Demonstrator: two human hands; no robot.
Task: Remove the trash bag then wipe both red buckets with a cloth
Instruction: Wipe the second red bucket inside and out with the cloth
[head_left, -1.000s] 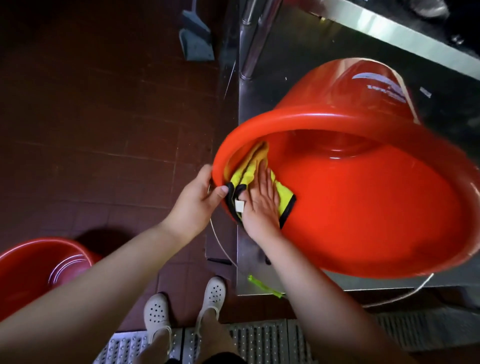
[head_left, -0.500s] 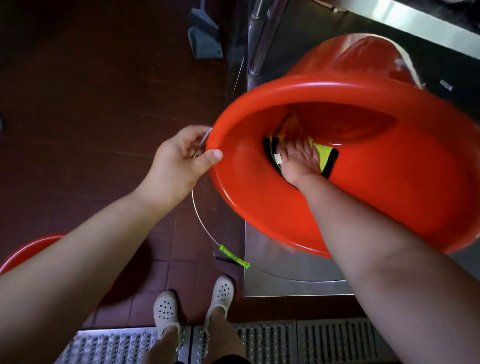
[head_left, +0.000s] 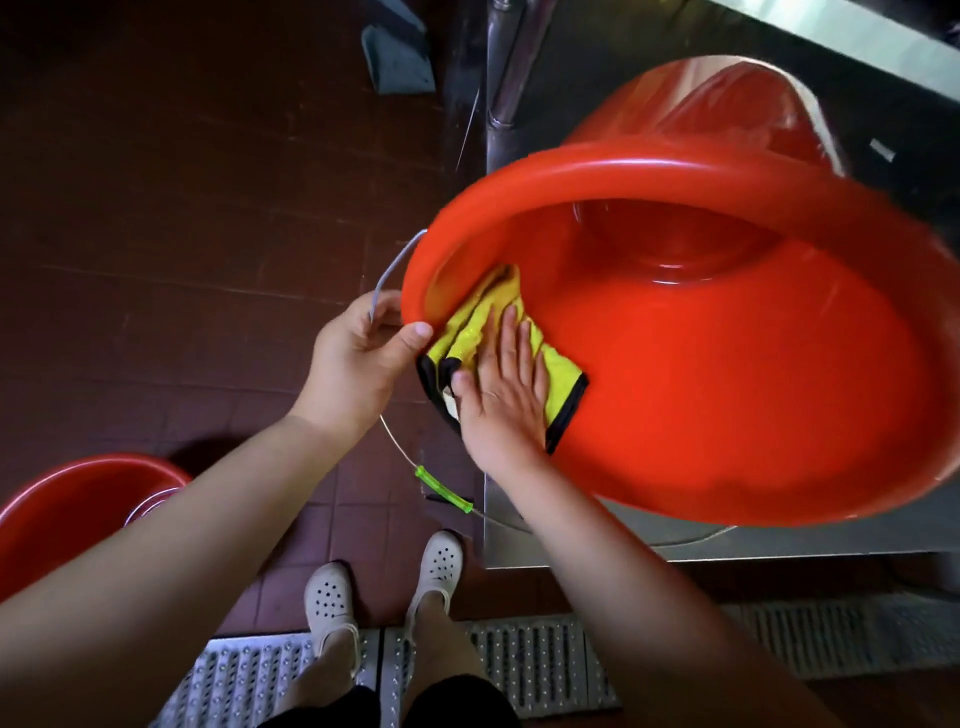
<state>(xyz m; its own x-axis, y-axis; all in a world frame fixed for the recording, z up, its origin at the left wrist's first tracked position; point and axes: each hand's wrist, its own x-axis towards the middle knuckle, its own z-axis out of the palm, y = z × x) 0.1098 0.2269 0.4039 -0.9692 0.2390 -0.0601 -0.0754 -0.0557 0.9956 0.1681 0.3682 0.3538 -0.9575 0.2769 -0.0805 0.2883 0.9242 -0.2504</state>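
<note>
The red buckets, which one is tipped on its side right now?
The big red bucket on the steel table, mouth tilted toward the person, yellow cloth inside. The other red bucket stands upright on the floor, lower left.

A steel table (head_left: 545, 525) bears the tipped red bucket (head_left: 727, 374); another bucket (head_left: 62, 504) stands on tiled floor (head_left: 182, 208).

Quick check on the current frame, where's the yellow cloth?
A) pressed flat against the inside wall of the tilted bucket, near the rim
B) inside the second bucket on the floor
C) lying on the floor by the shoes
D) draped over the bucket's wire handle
A: the right hand lies flat on the yellow cloth against the inner wall of the tilted red bucket, close to the rim that the left hand grips.
</note>
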